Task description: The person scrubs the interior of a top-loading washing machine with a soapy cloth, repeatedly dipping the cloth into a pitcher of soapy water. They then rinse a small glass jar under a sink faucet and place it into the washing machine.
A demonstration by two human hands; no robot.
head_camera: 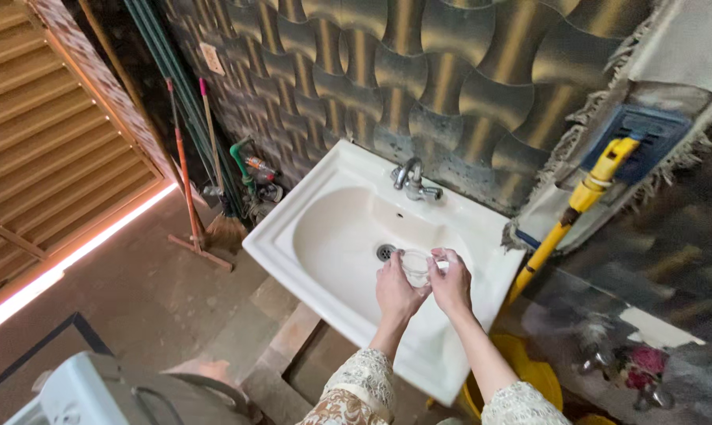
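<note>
Head view, looking down. Left hand [397, 290]: forearm rises from the near edge in a patterned cream sleeve [356, 389], wrist straight, palm turned toward the other hand, fingers curled and pinching the left side of a small clear glass [415, 266]. Right hand [452, 283]: forearm comes in from the near right, also sleeved, fingers bent over the right side of the glass, thumb toward its rim; both hands close on the glass, which sits between the fingertips, tilted, its mouth facing roughly up and left. Position of the glass: over the basin of a white rectangular sink [293, 236], just near of the round drain [385, 252] and well near of the chrome tap [411, 181] on the far rim. Edges and room: the sink's near rim passes under both wrists; its left corner juts out over a bare concrete floor [135, 291], open on that side. To the right, close beside the right forearm, a yellow mop handle [564, 224] slants up toward a blue head, with a yellow bucket [529, 374] below. Far side: a wall of wavy metallic tiles [450, 71]. Far left: a broom [223, 224] and red-handled tools lean in the corner, well apart from the hands.
</note>
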